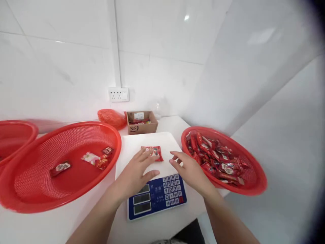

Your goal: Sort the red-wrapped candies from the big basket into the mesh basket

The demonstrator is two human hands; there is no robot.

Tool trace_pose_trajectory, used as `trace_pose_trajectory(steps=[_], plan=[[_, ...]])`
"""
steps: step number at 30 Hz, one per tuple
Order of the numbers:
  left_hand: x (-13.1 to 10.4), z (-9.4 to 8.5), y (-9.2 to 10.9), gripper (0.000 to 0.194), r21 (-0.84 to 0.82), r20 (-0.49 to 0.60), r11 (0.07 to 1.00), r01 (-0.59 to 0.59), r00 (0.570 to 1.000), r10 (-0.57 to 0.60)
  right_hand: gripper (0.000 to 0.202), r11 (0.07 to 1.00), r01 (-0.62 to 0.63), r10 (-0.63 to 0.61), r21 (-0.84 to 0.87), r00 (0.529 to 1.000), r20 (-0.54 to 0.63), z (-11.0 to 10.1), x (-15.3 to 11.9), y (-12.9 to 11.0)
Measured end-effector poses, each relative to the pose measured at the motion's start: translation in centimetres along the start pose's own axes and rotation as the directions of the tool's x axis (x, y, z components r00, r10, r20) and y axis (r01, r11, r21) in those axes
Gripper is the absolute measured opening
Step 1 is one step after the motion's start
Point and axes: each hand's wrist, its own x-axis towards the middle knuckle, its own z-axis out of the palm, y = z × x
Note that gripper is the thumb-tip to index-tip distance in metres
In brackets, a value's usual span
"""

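Note:
A red snack packet lies flat on the white platform of a digital scale. Over its left part is my left hand, fingers spread; whether they touch the wrapper I cannot tell. To the right of the packet, above the platform's edge, my right hand is held with its fingers apart and nothing in them. The scale's blue panel with number keys and dark displays faces me. Close to my right hand stands a red basket heaped with red-wrapped snacks.
Left of the scale sits a big red basket with a few packets. Another red basket is at the far left. Behind are an orange-red plastic bag and a cardboard box. A wall socket is above them.

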Motion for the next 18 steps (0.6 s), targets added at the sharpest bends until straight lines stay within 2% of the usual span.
trace_pose_trajectory(steps=[5, 8, 10, 14, 16, 18], plan=[[0.2, 1.6, -1.2, 0.048, 0.009, 0.046, 1.0, -0.005, 0.999, 0.004, 0.032, 0.994, -0.058, 0.056, -0.089, 0.998, -0.029, -3.6, -1.6, 3.0], [0.4, 1.9, -2.1, 0.05, -0.002, -0.014, 1.0, -0.01, 1.0, 0.01, 0.027, 0.976, -0.133, 0.134, -0.172, 0.991, -0.005, -6.2, -2.1, 5.6], [0.6, 2.0, -2.2, 0.05, -0.02, -0.084, 0.999, -0.035, 0.996, 0.033, 0.027, 0.959, -0.17, 0.191, -0.226, 0.979, 0.077, -7.7, -2.2, 7.5], [0.0, 2.5, -0.3, 0.038, -0.068, -0.268, 0.983, -0.168, 0.953, 0.144, 0.027, 0.935, -0.164, 0.274, -0.316, 0.897, 0.346, -9.5, -1.4, 10.8], [-1.2, 3.2, 1.4, 0.03, -0.082, -0.359, 0.961, -0.264, 0.907, 0.219, 0.03, 0.929, -0.144, 0.289, -0.34, 0.858, 0.425, -9.5, -0.7, 12.0], [-2.7, 4.3, 3.0, 0.025, -0.09, -0.399, 0.916, -0.39, 0.857, 0.326, 0.034, 0.928, -0.128, 0.293, -0.35, 0.831, 0.472, -9.1, 0.1, 12.7]])
